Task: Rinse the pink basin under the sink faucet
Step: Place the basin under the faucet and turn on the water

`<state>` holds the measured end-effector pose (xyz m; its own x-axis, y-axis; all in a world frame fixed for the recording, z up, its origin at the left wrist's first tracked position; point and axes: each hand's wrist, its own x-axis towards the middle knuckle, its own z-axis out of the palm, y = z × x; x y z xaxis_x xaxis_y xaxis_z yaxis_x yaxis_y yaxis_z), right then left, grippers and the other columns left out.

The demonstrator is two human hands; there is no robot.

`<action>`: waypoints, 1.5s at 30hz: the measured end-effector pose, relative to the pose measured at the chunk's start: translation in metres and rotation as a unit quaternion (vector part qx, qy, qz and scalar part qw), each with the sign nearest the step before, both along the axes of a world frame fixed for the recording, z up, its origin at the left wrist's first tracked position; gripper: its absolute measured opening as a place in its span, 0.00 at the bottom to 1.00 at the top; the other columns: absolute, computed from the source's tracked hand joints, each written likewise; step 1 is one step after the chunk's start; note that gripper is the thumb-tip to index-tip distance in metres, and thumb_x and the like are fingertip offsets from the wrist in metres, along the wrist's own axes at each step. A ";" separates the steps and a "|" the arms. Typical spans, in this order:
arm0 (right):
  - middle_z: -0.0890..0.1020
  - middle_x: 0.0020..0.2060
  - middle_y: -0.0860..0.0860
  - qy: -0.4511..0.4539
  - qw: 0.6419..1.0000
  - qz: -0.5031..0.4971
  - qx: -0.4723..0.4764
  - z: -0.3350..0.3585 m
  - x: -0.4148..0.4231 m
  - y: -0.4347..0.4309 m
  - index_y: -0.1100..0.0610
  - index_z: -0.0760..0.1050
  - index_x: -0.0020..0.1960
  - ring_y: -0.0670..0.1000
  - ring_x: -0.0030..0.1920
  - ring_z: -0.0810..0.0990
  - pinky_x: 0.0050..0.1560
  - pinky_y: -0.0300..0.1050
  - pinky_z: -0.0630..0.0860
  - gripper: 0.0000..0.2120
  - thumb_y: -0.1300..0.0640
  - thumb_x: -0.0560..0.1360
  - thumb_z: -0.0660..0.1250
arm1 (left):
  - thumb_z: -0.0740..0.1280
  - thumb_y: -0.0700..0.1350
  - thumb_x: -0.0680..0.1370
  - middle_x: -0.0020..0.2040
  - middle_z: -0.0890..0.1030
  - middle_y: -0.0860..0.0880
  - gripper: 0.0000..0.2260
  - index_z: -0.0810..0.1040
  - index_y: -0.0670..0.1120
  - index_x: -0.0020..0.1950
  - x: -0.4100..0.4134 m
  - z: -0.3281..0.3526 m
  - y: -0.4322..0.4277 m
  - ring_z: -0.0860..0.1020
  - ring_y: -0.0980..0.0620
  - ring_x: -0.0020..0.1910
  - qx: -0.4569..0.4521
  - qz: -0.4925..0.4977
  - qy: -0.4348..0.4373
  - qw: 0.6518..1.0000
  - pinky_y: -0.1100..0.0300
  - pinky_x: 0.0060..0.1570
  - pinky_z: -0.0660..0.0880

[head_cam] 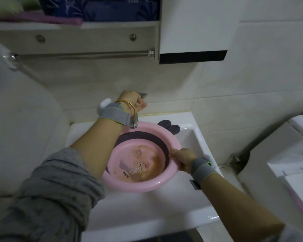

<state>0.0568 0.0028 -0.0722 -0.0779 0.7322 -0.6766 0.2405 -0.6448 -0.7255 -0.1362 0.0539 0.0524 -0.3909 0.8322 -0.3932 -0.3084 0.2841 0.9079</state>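
The pink basin (143, 180) rests in the white sink (196, 140), tilted slightly toward me, with murky brownish water and a few specks in its bottom. A dark band runs around its inner wall. My right hand (182, 160) grips the basin's right rim. My left hand (132, 101) is closed around the faucet handle (143, 95) behind the basin. The faucet spout (134, 122) hangs over the basin's far rim, and only a small drip shows below it.
A dark two-lobed object (170, 126) lies on the sink's back ledge. Above are a towel rail (84, 55) and a white cabinet (194, 27). A second white fixture (297, 165) stands at the right, a pipe (259, 135) beside it.
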 end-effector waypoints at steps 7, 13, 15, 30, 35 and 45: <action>0.77 0.41 0.59 -0.001 1.000 0.022 -0.007 0.005 0.005 0.000 0.64 0.70 0.52 0.57 0.39 0.78 0.41 0.52 0.80 0.12 0.65 0.70 0.67 | 0.53 0.24 0.74 0.51 0.69 0.38 0.26 0.62 0.31 0.73 0.002 0.000 -0.001 0.77 0.46 0.42 0.002 0.003 0.030 1.000 0.60 0.25 0.79; 0.77 0.49 0.62 -0.005 0.999 0.035 -0.005 0.006 0.012 -0.001 0.64 0.70 0.52 0.59 0.43 0.79 0.43 0.54 0.79 0.12 0.65 0.70 0.67 | 0.56 0.28 0.74 0.41 0.71 0.41 0.16 0.72 0.38 0.60 -0.001 -0.009 -0.011 0.75 0.48 0.39 0.004 0.000 0.087 0.996 0.65 0.24 0.77; 0.78 0.50 0.63 -0.009 0.999 0.040 -0.005 0.005 0.016 -0.001 0.63 0.71 0.52 0.61 0.47 0.78 0.49 0.58 0.80 0.13 0.64 0.70 0.68 | 0.55 0.29 0.76 0.33 0.67 0.45 0.11 0.71 0.43 0.45 -0.002 -0.014 -0.025 0.70 0.51 0.30 -0.003 -0.016 0.129 0.992 0.67 0.22 0.72; 0.77 0.45 0.62 -0.081 0.985 0.073 0.131 0.005 0.033 -0.008 0.65 0.72 0.49 0.62 0.45 0.79 0.46 0.60 0.82 0.12 0.60 0.70 0.69 | 0.64 0.43 0.77 0.65 0.74 0.36 0.24 0.67 0.35 0.71 -0.037 -0.129 -0.163 0.76 0.37 0.61 -0.346 -0.062 0.281 0.893 0.47 0.62 0.75; 0.78 0.50 0.61 -0.039 0.989 0.057 0.127 -0.004 0.040 -0.013 0.61 0.71 0.53 0.63 0.50 0.79 0.51 0.61 0.80 0.13 0.61 0.70 0.69 | 0.63 0.38 0.77 0.51 0.78 0.36 0.18 0.70 0.35 0.66 -0.029 -0.145 -0.172 0.79 0.39 0.42 -0.297 -0.020 0.153 0.942 0.52 0.34 0.79; 0.78 0.59 0.62 0.150 0.987 0.012 -0.057 -0.048 0.040 -0.024 0.59 0.68 0.67 0.63 0.54 0.79 0.41 0.53 0.82 0.25 0.67 0.72 0.68 | 0.65 0.35 0.73 0.60 0.74 0.35 0.23 0.66 0.37 0.68 -0.038 -0.106 -0.157 0.78 0.33 0.55 -0.283 -0.046 0.303 0.909 0.37 0.48 0.79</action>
<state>0.0963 -0.0211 -0.1207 -0.3042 0.6484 -0.6979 0.0424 -0.7227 -0.6899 -0.1738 -0.1028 -0.0533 -0.6171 0.6041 -0.5042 0.2481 0.7575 0.6038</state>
